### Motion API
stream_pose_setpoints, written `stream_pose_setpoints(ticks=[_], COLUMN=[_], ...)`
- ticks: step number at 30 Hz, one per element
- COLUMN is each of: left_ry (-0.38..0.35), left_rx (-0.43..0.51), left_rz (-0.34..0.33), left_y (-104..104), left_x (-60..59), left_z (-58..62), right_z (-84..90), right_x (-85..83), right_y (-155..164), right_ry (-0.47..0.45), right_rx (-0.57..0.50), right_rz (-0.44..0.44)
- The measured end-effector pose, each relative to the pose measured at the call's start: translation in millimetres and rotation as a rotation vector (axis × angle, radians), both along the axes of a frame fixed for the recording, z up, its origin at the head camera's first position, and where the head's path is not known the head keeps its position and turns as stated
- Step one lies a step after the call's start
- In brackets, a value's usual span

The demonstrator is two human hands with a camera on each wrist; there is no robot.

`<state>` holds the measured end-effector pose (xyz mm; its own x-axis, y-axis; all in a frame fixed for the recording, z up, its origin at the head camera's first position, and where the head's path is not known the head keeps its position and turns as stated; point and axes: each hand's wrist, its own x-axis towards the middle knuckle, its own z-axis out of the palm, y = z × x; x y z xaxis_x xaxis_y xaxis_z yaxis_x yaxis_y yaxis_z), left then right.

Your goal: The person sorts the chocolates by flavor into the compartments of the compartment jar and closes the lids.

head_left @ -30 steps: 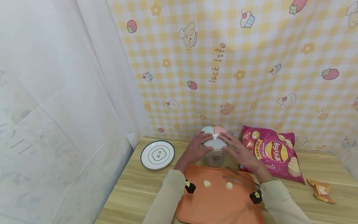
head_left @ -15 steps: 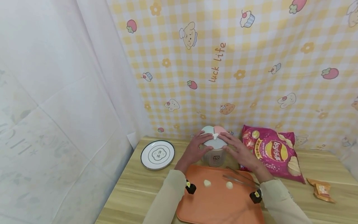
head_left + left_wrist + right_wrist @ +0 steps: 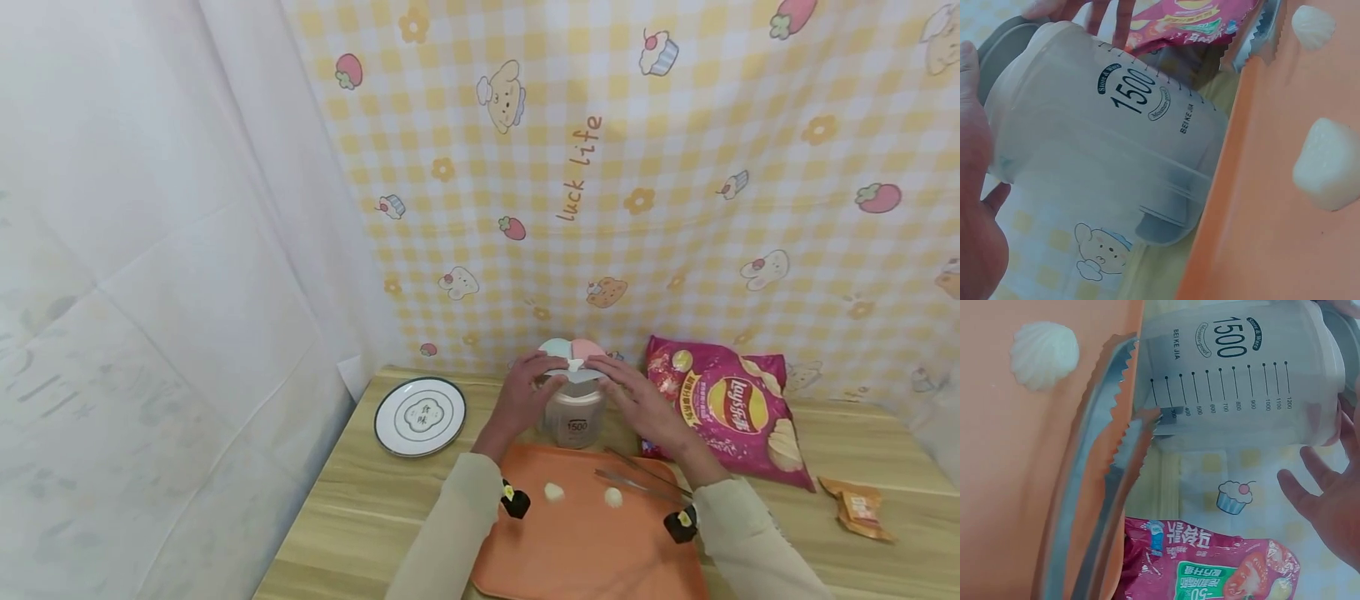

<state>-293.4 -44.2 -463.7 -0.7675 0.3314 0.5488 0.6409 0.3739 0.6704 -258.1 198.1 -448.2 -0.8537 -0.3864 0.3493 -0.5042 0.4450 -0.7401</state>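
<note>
A clear storage jar point(image 3: 576, 427) marked 1500 stands behind the orange tray point(image 3: 592, 550). Its lid point(image 3: 588, 348) has mint, pink and grey sections, with a white piece at the centre. The lid's grey front part is tipped up, baring the jar's pale rim. From the left side, my left hand point(image 3: 521, 393) grips the lid's edge, fingers over the top. Opposite it, my right hand point(image 3: 639, 403) holds the other side of the lid. Through the wall, a grey part point(image 3: 1163, 228) shows low inside the jar.
Two white pieces, one smooth point(image 3: 1327, 164) and one ridged point(image 3: 1045, 356), lie on the tray. Metal tongs point(image 3: 1077, 459) rest across its right side. A chip bag point(image 3: 731, 408) leans at the right, near a small orange packet point(image 3: 858, 508). A plate point(image 3: 420, 417) sits at the left.
The lid's grey front part has tipped upward between my hands, and the jar's rim now shows beneath it. The hands have barely shifted; tray, tongs and bag stay put.
</note>
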Motion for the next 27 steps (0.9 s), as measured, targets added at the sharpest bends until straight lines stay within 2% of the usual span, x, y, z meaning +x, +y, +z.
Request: stream_pose_setpoints(ticks=[5, 9, 14, 18, 22, 27], left_ry=[0.043, 0.030, 0.063, 0.096, 0.056, 0.012], left_rx=[-0.013, -0.009, 0.006, 0.039, 0.067, 0.107], left_rz=[-0.032, -0.039, -0.052, -0.109, -0.142, -0.153], left_y=[-2, -3, -3, -2, -2, -2], left_x=[-2.9, -4.5, -11.0, -17.2, -18.9, -19.3], left_z=[4.6, 5.7, 8.3, 12.7, 14.8, 15.1], right_z=[1.8, 3.0, 7.6, 12.5, 13.1, 12.3], right_x=[0.0, 1.6, 9.8, 17.2, 24.5, 38.3], right_y=[-1, -1, 1, 8, 18, 31], right_ry=[-0.037, -0.073, -0.098, -0.083, -0.035, -0.011], right_rx=[-0.037, -0.070, -0.058, -0.017, 0.037, 0.118], right_rz=[0.002, -0.023, -0.119, -0.214, -0.235, -0.206])
